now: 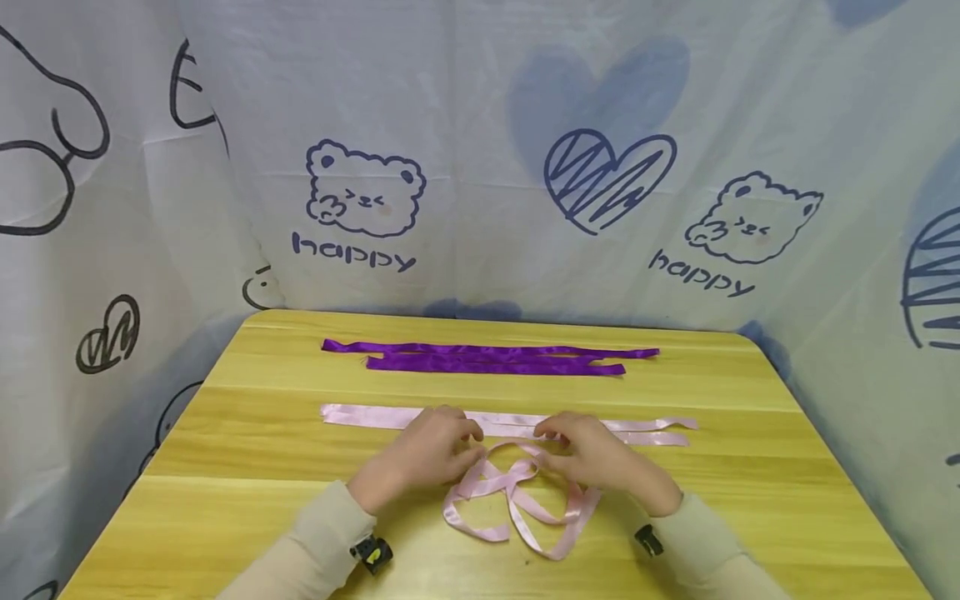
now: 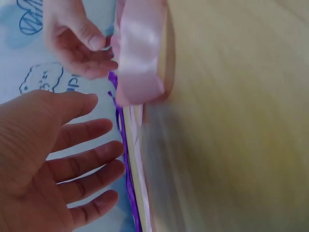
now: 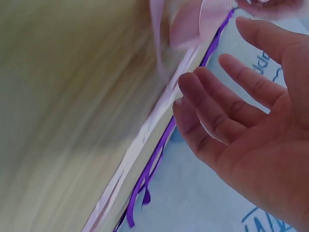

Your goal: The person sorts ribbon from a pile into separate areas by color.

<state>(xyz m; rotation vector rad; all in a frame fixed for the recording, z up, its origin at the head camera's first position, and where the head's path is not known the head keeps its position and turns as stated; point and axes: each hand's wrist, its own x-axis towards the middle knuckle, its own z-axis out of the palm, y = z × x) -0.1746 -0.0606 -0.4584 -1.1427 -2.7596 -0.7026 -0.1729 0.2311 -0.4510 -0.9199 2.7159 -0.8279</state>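
A pink satin ribbon [image 1: 512, 482] is looped and crossed over itself at the front middle of the table, its two tails curling toward the near edge. My left hand [image 1: 431, 450] is at the ribbon's left side, and my right hand [image 1: 596, 450] is at its right. In the left wrist view the left hand [image 2: 63, 159] has its fingers spread, with the raised pink loop [image 2: 140, 53] beyond them. The right wrist view shows the right hand [image 3: 246, 116] with fingers relaxed and nothing between them; the pink ribbon [image 3: 186, 29] is above its fingertips.
Behind the hands, flat pink ribbon strips [image 1: 367, 416] lie across the wooden table [image 1: 247, 517]. Farther back are several purple ribbon strips [image 1: 487, 364]. A white curtain [image 1: 480, 100] with blue drawings hangs behind the table and along its sides.
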